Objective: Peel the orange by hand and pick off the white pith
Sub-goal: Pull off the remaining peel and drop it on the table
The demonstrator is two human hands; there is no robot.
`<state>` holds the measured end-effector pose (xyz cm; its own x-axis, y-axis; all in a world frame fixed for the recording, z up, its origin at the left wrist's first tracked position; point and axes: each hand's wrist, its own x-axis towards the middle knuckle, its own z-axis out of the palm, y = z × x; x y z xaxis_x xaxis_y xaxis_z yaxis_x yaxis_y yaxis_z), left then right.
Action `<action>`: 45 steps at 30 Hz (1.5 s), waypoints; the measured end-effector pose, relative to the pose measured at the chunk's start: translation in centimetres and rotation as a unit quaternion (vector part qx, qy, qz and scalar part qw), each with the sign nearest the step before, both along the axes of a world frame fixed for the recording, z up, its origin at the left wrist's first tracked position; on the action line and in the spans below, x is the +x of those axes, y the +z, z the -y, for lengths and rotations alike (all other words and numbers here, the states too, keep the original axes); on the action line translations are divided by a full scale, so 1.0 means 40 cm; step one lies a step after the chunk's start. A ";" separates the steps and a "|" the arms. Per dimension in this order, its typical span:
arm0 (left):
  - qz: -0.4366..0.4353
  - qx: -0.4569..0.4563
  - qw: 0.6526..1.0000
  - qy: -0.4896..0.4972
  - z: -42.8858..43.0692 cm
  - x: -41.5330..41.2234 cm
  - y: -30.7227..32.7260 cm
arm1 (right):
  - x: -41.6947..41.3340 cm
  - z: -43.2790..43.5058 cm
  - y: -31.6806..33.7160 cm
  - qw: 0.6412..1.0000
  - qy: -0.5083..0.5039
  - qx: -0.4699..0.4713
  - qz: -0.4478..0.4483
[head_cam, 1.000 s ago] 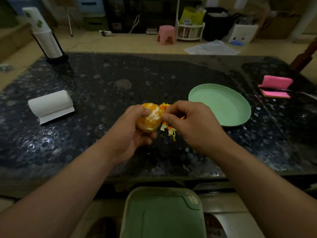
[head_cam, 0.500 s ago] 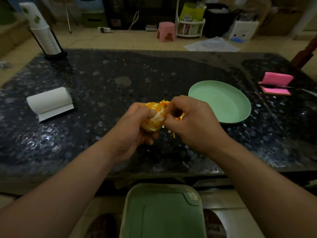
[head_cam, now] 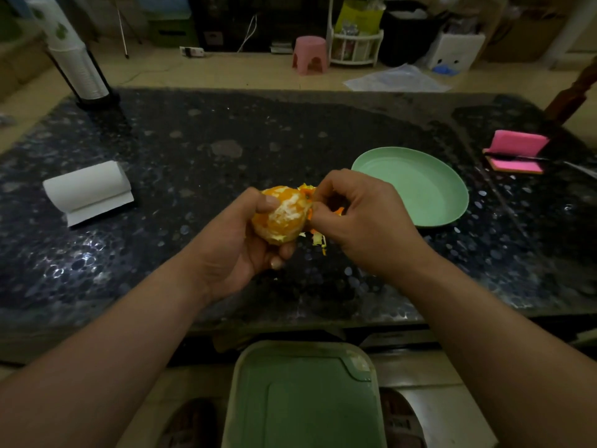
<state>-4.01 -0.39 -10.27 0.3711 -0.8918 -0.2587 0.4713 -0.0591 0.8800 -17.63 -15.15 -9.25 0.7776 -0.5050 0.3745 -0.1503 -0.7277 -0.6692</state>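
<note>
View: head camera, looking forward and down.
Table (head_cam: 226, 140): dark polished stone with a pale pebble speckle, glossy under the light.
Orange (head_cam: 284, 218): held above the table's near middle, between both hands. Near-round, so no long axis can be told. The face turned up toward the camera is stripped of rind: moist orange flesh under a rough, patchy white pith. A small dark spot sits at its upper right edge.
Left hand (head_cam: 239, 250): grips the orange from below and left, thumb over the top, fingers curled underneath.
Right hand (head_cam: 365, 221): fingers curled tight, pinching at the orange's right edge, with a sliver of orange rind showing between them.
Peel pieces (head_cam: 319, 242): ragged yellow-white and orange bits just under the two hands; whether they lie on the table or hang from the fruit cannot be told.
Plate (head_cam: 416, 185): pale green, round, shallow and matt, just right of the right hand.
Paper roll (head_cam: 87, 189): white, lying on its side at the left, its loose end flat on the table.
Cup stack (head_cam: 74, 56): white ribbed cups at the far left corner, with green print too blurred to read.
</note>
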 end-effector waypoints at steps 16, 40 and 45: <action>-0.038 -0.051 0.997 -0.043 -0.007 0.008 0.001 | 0.003 0.027 -0.033 0.996 -0.045 -0.009 -0.078; 0.096 0.071 0.989 0.085 0.019 -0.006 -0.023 | -0.014 -0.038 0.012 0.984 -0.032 -0.160 -0.068; 0.147 0.083 0.982 0.090 0.018 -0.012 -0.023 | -0.006 -0.052 0.012 0.968 -0.065 -0.225 -0.089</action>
